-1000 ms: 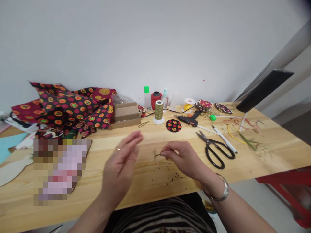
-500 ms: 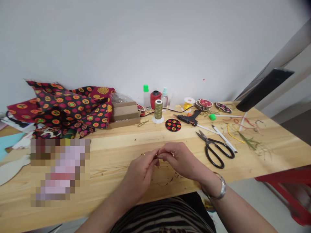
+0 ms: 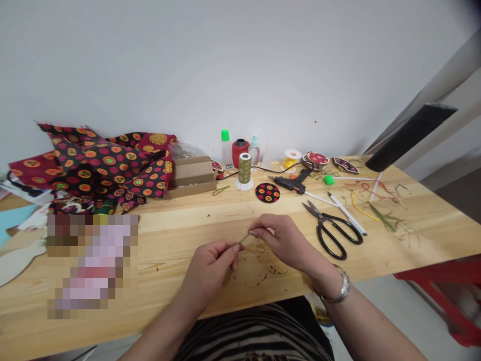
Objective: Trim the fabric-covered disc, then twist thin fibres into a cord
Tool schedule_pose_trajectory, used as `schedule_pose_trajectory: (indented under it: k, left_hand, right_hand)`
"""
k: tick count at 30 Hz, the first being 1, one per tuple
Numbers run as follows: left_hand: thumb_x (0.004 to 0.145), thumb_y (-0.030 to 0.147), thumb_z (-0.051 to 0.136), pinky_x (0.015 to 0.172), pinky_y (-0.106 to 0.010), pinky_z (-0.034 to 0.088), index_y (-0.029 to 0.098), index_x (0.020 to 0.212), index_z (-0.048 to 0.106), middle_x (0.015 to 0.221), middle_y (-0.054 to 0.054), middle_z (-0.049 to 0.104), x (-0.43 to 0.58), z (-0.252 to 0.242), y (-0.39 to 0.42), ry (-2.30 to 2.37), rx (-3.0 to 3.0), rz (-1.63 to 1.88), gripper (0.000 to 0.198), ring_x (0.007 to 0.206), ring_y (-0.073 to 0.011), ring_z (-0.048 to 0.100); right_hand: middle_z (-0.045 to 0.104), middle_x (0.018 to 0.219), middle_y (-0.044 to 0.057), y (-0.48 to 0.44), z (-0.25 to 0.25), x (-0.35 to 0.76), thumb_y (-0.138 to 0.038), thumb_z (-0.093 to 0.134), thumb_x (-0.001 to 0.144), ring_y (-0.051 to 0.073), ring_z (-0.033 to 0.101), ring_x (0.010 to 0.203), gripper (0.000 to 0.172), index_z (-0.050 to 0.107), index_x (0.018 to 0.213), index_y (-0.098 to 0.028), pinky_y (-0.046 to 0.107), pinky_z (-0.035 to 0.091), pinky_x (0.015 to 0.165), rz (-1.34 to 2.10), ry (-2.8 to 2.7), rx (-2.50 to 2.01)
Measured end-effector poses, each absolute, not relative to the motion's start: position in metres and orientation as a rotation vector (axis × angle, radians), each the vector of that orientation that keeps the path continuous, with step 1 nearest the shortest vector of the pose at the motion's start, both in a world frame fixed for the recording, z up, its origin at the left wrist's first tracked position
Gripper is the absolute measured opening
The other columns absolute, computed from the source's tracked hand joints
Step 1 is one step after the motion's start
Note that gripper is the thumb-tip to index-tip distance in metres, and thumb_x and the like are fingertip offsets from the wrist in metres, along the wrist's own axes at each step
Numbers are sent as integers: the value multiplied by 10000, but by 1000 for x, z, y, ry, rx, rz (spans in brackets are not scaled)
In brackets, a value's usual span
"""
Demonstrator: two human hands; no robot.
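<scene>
Between my hands runs a short, thin olive-green cord (image 3: 244, 238), matching the thread on the spool behind. My left hand (image 3: 215, 264) pinches its lower end between thumb and forefinger. The upper end is pinched by my right hand (image 3: 276, 238), which wears a silver bangle at the wrist. Both hands hover over the wooden table (image 3: 169, 245). Beyond them lie a round patterned fabric disc (image 3: 267, 192) and the olive thread spool (image 3: 245, 169). Black-handled scissors (image 3: 330, 225) rest with blades parted, right of my right hand.
A black glue gun (image 3: 295, 181) and a white pen (image 3: 347, 214) lie behind the scissors. Patterned cloth (image 3: 112, 160) is heaped at the left beside a cardboard box (image 3: 191, 175). Thread scraps (image 3: 383, 215) are scattered at right. A red stool (image 3: 443, 291) stands below the table's right edge.
My hands have moved apart, the left slightly down and left, the right slightly up. The olive cord now shows stretched between my fingertips.
</scene>
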State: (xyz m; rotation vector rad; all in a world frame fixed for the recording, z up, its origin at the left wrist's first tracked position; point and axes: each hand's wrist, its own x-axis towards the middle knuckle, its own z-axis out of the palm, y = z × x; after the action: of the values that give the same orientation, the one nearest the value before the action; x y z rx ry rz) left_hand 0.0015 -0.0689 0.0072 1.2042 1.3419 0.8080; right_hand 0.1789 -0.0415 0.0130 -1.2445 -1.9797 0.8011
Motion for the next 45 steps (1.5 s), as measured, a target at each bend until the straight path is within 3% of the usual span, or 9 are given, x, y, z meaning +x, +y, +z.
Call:
schedule_pose_trajectory:
  k: [7, 11, 18, 26, 30, 33, 37, 42, 45]
  left_hand:
    - [604, 402, 714, 390, -200, 174, 147, 723, 748, 385, 66, 398, 0, 4, -69, 1371, 918, 887, 283, 380, -61, 268]
    - [588, 353, 739, 393, -221, 223, 171, 701, 762, 387, 41, 484, -2, 3, -68, 1401, 916, 954, 216, 375, -75, 296]
    - [620, 339, 726, 461, -247, 327, 190, 746, 766, 314, 73, 399, -2, 1, -69, 1373, 904, 946, 199, 367, -100, 344]
    - [612, 334, 741, 485, -262, 372, 194, 761, 764, 335, 43, 475, -2, 3, -70, 1356, 874, 980, 205, 422, -142, 462]
    - [611, 361, 740, 423, -237, 319, 185, 780, 759, 340, 56, 455, -7, 0, -70, 1376, 870, 983, 245, 380, -109, 396]
    - [626, 398, 725, 369, -211, 203, 168, 820, 748, 342, 80, 392, -8, -3, -70, 1381, 885, 950, 302, 350, -64, 269]
    - [629, 425, 719, 376, -199, 151, 133, 853, 734, 358, 90, 347, -7, -5, -69, 1407, 894, 928, 368, 371, -47, 223]
    - [641, 439, 709, 394, -195, 130, 105, 892, 714, 367, 99, 329, -9, -6, -70, 1409, 879, 926, 418, 384, -42, 201]
    - [634, 437, 716, 402, -196, 117, 101, 888, 710, 370, 101, 328, -9, -7, -70, 1404, 871, 930, 422, 390, -39, 188]
  right_hand:
    - [695, 879, 35, -43, 7, 186, -186, 549, 828, 155, 625, 834, 117, 657, 870, -194, 271, 464, 777, 700, -1831, -1280]
    - [684, 888, 50, -49, 3, 208, -210, 526, 842, 176, 617, 853, 122, 643, 868, -192, 307, 465, 796, 558, -1827, -1377]
    - [680, 846, 58, -64, -3, 252, -241, 499, 846, 190, 616, 792, 157, 647, 841, -188, 308, 473, 732, 255, -1795, -1629]
    - [657, 870, 107, -75, -7, 276, -287, 504, 825, 261, 593, 823, 205, 650, 861, -149, 369, 470, 738, -163, -1910, -2029]
    - [639, 896, 150, -83, -19, 298, -283, 531, 798, 286, 585, 819, 209, 638, 878, -121, 394, 467, 749, -296, -1980, -2276]
    - [637, 926, 161, -86, -26, 305, -253, 511, 805, 285, 589, 857, 216, 617, 930, -112, 377, 464, 755, -256, -1961, -2322]
    - [633, 949, 185, -84, -20, 307, -293, 503, 791, 295, 589, 922, 381, 538, 1096, -66, 380, 452, 781, -86, -1886, -2393]
    - [632, 932, 153, -84, 4, 300, -415, 527, 731, 300, 600, 833, 424, 580, 1024, -113, 393, 453, 711, 352, -1679, -2457]
    - [619, 927, 107, -94, 15, 280, -387, 536, 745, 240, 587, 810, 397, 553, 1062, -148, 351, 457, 716, 820, -1609, -2051]
